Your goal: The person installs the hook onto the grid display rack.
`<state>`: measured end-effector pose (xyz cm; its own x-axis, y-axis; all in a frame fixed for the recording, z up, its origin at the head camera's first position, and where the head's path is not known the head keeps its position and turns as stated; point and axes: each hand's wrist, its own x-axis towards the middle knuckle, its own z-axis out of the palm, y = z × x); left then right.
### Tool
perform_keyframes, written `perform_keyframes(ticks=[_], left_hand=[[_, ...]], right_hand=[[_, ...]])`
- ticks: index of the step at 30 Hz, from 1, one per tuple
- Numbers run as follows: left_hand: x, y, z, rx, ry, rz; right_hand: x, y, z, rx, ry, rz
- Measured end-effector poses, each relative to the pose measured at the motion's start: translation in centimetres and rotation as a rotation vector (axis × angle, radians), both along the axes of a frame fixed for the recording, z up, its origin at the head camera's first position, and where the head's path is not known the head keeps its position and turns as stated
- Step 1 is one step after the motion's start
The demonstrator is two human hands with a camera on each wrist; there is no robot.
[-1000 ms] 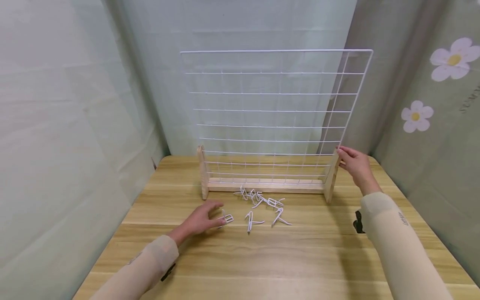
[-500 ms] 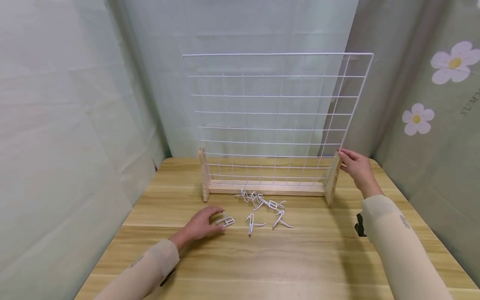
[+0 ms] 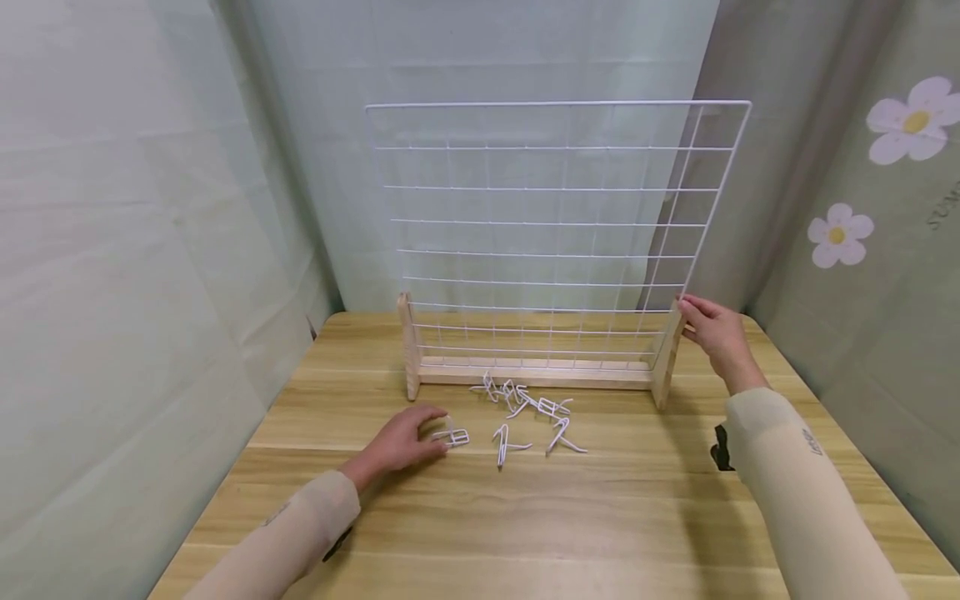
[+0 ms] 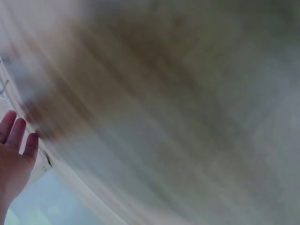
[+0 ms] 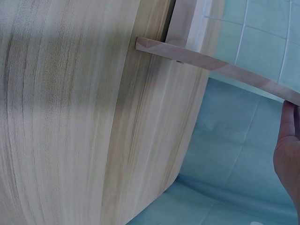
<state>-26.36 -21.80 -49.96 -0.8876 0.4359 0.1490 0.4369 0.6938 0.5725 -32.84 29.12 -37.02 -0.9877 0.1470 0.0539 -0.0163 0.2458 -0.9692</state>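
Note:
A white wire grid panel stands upright in a wooden base with two side posts. My right hand pinches the top of the right wooden post where it meets the panel's edge. That post and part of the hand also show in the right wrist view. On the left, my left hand rests low over the table, thumb and fingers apart around a white wire hook. In the left wrist view the fingers are spread loosely.
Two single white wire hooks lie in front of the base, and a tangled cluster of several hooks lies close to its crossbar. Below is a wood-grain table. Pale green cloth hangs on the sides and behind.
The left hand has shifted slightly around the leftmost hook, which has barely moved. My right hand keeps its hold on the post. The head view has shifted a little.

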Motion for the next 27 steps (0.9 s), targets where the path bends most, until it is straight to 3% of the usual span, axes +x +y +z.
perform_keyframes(ticks=[17,27], left_hand=[[-1.4,-0.1,0.0,-0.035,0.001,0.100],[-2.3,1.1,-0.2,-0.106,0.095,0.185]], right_hand=[[-0.1,0.0,-0.1,0.009,-0.004,0.003],[0.0,0.1,-0.1,0.009,0.001,-0.008]])
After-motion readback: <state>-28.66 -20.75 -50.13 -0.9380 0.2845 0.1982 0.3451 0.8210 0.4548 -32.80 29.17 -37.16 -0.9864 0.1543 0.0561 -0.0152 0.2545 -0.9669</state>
